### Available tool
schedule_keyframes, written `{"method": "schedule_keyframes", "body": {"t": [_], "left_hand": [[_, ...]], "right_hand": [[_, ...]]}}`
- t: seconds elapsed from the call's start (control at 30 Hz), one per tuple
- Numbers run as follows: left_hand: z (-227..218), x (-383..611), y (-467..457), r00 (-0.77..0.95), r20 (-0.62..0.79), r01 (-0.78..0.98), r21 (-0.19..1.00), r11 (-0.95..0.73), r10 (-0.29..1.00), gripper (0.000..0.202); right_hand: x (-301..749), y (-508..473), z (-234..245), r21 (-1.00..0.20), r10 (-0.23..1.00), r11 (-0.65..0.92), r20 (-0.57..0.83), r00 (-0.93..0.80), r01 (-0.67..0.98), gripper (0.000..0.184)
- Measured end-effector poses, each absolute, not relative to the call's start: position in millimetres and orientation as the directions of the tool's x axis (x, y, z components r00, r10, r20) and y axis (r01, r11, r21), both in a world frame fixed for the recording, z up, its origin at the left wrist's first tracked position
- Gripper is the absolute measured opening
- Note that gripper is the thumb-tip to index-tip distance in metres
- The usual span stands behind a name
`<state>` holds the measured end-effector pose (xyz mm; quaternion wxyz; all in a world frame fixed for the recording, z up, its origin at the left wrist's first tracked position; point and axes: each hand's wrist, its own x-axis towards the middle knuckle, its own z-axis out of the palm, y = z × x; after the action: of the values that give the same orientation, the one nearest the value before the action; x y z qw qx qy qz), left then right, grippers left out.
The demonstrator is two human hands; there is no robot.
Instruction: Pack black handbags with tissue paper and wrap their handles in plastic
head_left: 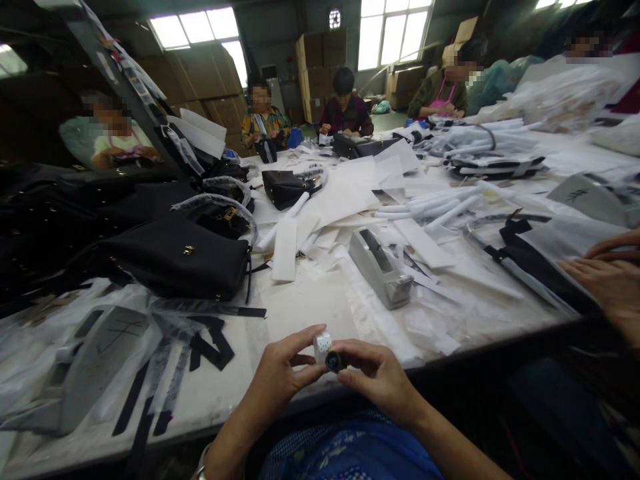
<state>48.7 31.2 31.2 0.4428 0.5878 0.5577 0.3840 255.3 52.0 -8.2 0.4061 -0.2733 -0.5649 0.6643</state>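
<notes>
My left hand [285, 365] pinches a small white block with dark dots [323, 341] between thumb and fingertips. In my right hand [383, 380] is a small black round piece with a hollow-looking end [334, 361], gripped by thumb and fingers. The two pieces are close together above the table's near edge; whether they touch I cannot tell. Beyond my hands stands a grey tape dispenser [381, 270]. A black handbag [175, 260] with a gold clasp lies to the left, its handle wrapped in clear plastic.
At the left front sits another grey dispenser [95, 363], near black straps [213, 343] and plastic film. White paper sheets [345, 190] and rolled tubes [440, 203] litter the middle. A co-worker's hands [610, 280] rest on black material at right. Several people work across the table.
</notes>
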Motion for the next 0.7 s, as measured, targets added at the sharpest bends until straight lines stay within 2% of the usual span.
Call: {"method": "schedule_keyframes", "body": {"t": [0.2,0.37,0.5,0.6,0.7], "left_hand": [[34.5,47.4,33.3,0.106,-0.035,0.306,0.952,0.001,0.994,0.045],[36.9,50.1,37.3,-0.049,-0.021,0.284,0.958,0.034,0.999,0.048],[23.7,61.6,40.3,-0.152,0.145,0.389,0.918,-0.076,0.978,0.048],[1.5,69.0,42.7,-0.137,0.304,0.552,0.813,-0.182,0.943,0.045],[-23.3,70.3,45.6,-0.13,0.382,0.644,0.734,-0.215,0.915,0.052]], "right_hand": [[267.2,60.0,-2.3,-0.982,0.795,-0.063,0.058,-0.604,-0.178,0.034],[270.2,62.0,6.9,-0.995,0.888,0.002,0.047,-0.457,-0.1,0.034],[258.8,57.7,15.7,-0.978,0.876,0.207,0.185,-0.445,0.001,0.031],[244.7,56.3,13.3,-0.961,0.895,0.263,0.209,-0.395,0.089,0.032],[230.5,61.0,-4.1,-0.936,0.912,0.309,0.242,-0.331,0.168,0.032]]}}
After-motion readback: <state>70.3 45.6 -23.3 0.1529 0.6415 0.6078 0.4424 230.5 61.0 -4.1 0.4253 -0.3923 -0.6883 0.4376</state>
